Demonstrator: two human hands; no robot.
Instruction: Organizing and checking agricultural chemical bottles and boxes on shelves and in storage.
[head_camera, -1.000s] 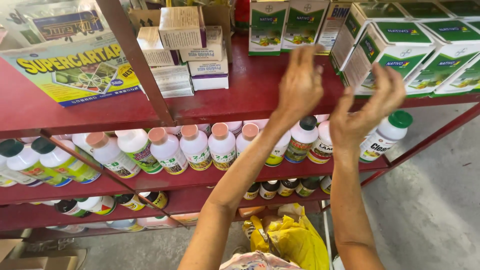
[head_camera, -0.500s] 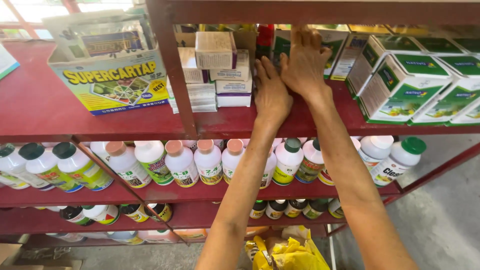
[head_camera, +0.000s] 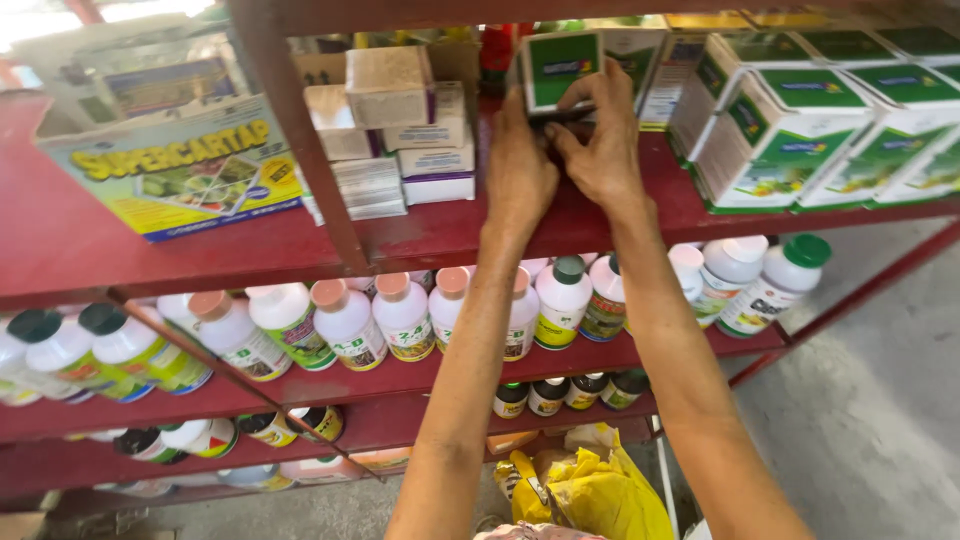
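Green-and-white carton (head_camera: 563, 68) tilted on red shelf (head_camera: 560, 225), clasped between left hand (head_camera: 518, 170) and right hand (head_camera: 600, 150)

So the dark red metal shelf (head_camera: 120, 250) carried a big yellow-and-blue carton (head_camera: 170, 165) on the left, and a stack of small white boxes (head_camera: 415, 125) sat just beside its slanted brace. One level down stood a row of white plastic bottles with peach caps (head_camera: 375, 315). A crumpled yellow plastic bag (head_camera: 595, 490) lay on the grey concrete floor (head_camera: 860, 400).
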